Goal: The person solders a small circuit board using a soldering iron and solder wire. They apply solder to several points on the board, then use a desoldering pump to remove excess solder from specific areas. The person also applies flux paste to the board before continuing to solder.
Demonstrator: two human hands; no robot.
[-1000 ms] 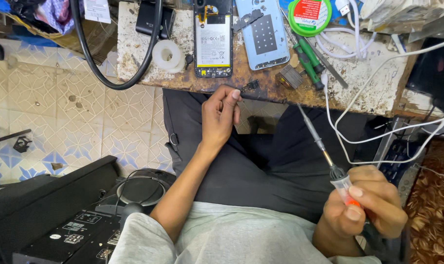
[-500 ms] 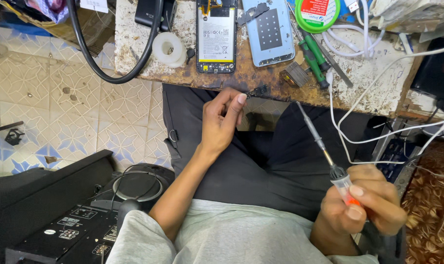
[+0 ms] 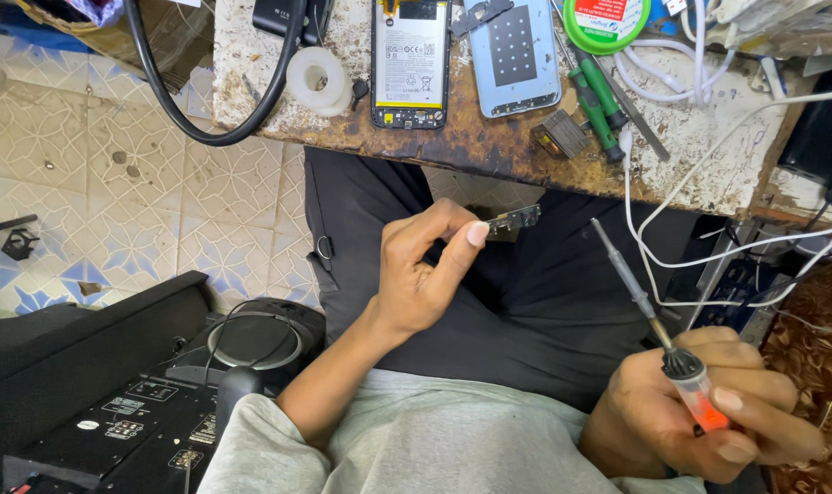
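Dark circuit board point(image 3: 515, 220) pinched at left hand's point(image 3: 425, 274) fingertips over lap.

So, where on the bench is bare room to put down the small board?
The widest bare patch is the brown bench front edge, below the opened phone and left of the small block. Another lies on the white top between the screwdrivers and the white cables. The back is crowded. The left hand holds the board.

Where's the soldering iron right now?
In the head view, lower right: the right hand grips the soldering iron over the lap, tip angled up-left toward the small circuit board pinched in the left hand, below the workbench edge.
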